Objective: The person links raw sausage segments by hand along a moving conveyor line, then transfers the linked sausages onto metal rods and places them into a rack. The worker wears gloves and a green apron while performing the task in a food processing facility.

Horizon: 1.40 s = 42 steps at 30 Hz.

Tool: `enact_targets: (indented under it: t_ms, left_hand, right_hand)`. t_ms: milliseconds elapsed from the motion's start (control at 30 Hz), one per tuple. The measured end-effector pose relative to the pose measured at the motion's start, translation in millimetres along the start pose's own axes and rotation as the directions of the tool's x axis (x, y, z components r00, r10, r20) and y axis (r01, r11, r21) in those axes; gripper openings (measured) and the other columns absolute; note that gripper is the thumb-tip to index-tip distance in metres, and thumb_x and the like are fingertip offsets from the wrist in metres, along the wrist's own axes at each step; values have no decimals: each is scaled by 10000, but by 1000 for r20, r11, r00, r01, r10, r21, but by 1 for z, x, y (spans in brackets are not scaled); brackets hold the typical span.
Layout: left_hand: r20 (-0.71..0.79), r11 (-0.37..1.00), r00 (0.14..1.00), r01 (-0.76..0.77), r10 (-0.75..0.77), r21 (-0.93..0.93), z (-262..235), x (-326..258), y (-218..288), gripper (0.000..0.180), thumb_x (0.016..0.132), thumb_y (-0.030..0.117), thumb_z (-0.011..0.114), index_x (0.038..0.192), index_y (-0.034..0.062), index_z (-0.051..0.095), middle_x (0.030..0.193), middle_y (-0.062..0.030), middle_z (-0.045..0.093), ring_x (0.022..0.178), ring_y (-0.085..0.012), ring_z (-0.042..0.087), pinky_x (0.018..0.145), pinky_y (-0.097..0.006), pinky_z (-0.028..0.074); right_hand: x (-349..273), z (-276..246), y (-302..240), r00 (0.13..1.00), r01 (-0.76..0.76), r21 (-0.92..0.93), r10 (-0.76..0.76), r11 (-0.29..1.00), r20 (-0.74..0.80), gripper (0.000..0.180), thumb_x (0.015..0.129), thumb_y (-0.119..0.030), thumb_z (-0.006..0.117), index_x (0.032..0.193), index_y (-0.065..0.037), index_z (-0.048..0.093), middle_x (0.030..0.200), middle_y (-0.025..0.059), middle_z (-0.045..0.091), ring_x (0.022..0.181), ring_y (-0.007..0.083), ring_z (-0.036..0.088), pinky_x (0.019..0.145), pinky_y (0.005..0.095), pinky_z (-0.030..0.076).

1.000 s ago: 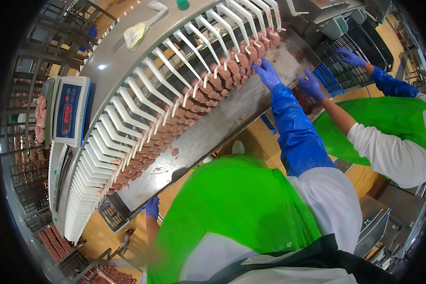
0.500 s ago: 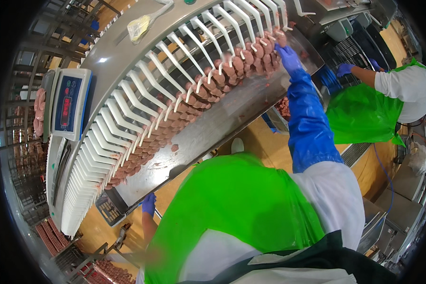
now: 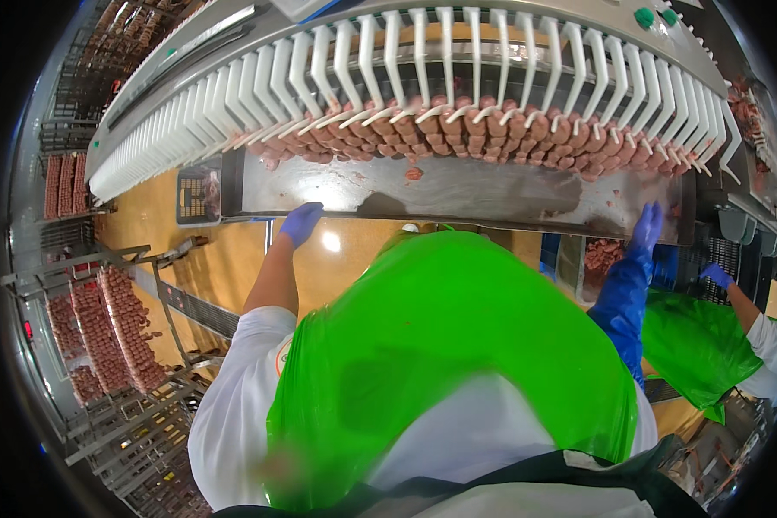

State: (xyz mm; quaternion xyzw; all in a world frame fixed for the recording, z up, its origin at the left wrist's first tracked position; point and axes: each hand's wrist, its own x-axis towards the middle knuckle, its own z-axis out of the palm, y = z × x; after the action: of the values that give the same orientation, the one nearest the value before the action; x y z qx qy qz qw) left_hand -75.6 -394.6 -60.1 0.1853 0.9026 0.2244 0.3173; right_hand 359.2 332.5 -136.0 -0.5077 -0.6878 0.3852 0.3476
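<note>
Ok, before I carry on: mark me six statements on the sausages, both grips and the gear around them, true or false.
1. The sausages hang from white hooks. True.
2. The left grip and right grip are both gloved. True.
3. The left grip is up among the hooks. False: it is at the near edge of the tray.
4. A loose scrap lies on the tray. True.
5. The wearer's blue sleeve is on the left side. False: it is on the right.
6. The wearer's apron is red. False: it is green.
</note>
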Motion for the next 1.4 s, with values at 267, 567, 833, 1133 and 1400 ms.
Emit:
enact_targets:
  t_ms: [267, 567, 833, 1133, 1400]
  left_hand:
    - [-226, 965, 943, -259, 244, -39, -34, 65, -48, 374, 951, 270, 551, 1205, 4, 620, 1197, -109, 644, 1101, -214, 606, 926, -317, 466]
    - [-205, 752, 966, -250, 155, -610, -111, 122, -101, 501, 864, 237, 703, 1292, 45, 527, 1218, -70, 590, 1087, -184, 559, 918, -341, 452]
    - [-631, 625, 671, -696, 390, -353, -99, 102, -26, 497, 819, 133, 718, 1266, 3, 544, 1160, -81, 572, 1074, -193, 546, 914, -344, 448]
    - [-315, 315, 890, -419, 329, -852, -191, 52, -64, 253, 831, 86, 553, 1059, -13, 599, 872, -62, 625, 800, -142, 591, 708, -257, 456]
    - [-565, 639, 814, -507, 134, -579, -191, 20, -73, 206, 841, 113, 582, 1009, 4, 626, 882, -44, 603, 820, -157, 582, 768, -292, 447]
  right_hand:
    - [-173, -7, 17, 980, -101, -39, 106, 994, 168, 473, 970, -220, 561, 1343, 58, 473, 1348, 169, 529, 1239, 241, 495, 1064, 339, 364]
    - [-392, 18, -39, 926, -353, -128, 366, 927, 94, 461, 967, -219, 556, 1343, 37, 480, 1353, 178, 532, 1256, 253, 499, 1061, 340, 373]
    - [-550, 5, -73, 859, -486, -156, 503, 860, 97, 490, 949, -202, 577, 1372, 17, 462, 1376, 199, 507, 1272, 274, 490, 1060, 345, 377]
    - [-689, -104, -53, 710, -703, -66, 692, 709, -128, 508, 956, -263, 557, 1374, 9, 462, 1314, 125, 541, 1146, 210, 536, 930, 310, 429]
    - [-775, -135, 2, 667, -738, 15, 732, 675, -137, 544, 948, -337, 571, 1373, -15, 464, 1198, 77, 590, 945, 198, 600, 678, 278, 452]
